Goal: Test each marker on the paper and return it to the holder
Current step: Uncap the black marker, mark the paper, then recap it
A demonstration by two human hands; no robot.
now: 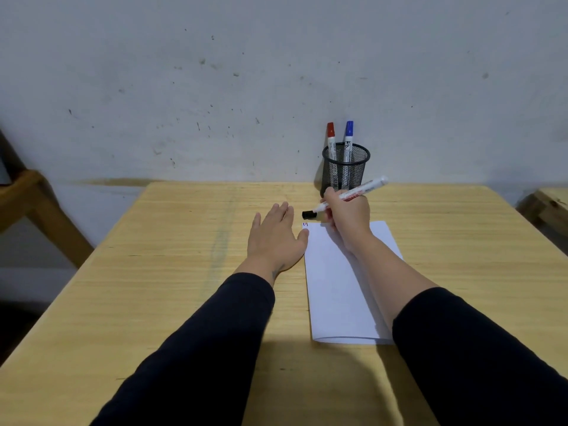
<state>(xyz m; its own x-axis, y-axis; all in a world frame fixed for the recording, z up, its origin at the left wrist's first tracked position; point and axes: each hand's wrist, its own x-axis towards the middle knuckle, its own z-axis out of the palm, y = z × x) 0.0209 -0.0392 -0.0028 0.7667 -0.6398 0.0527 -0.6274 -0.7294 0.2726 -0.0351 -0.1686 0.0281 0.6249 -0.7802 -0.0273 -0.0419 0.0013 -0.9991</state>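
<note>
A white sheet of paper (338,287) lies on the wooden table (184,272), with short red and blue strokes (305,224) at its far left corner. My right hand (347,216) grips a white marker with a black cap (350,195), the capped end pointing left just above that corner. My left hand (276,238) rests flat on the table, fingers spread, its thumb touching the paper's left edge. Behind my right hand stands a black mesh holder (345,167) holding a red-capped marker (331,142) and a blue-capped marker (348,139), both upright.
The holder stands at the table's far edge against a scuffed white wall (246,87). A wooden frame (37,210) stands to the left of the table, and another wooden piece (550,207) shows at the right.
</note>
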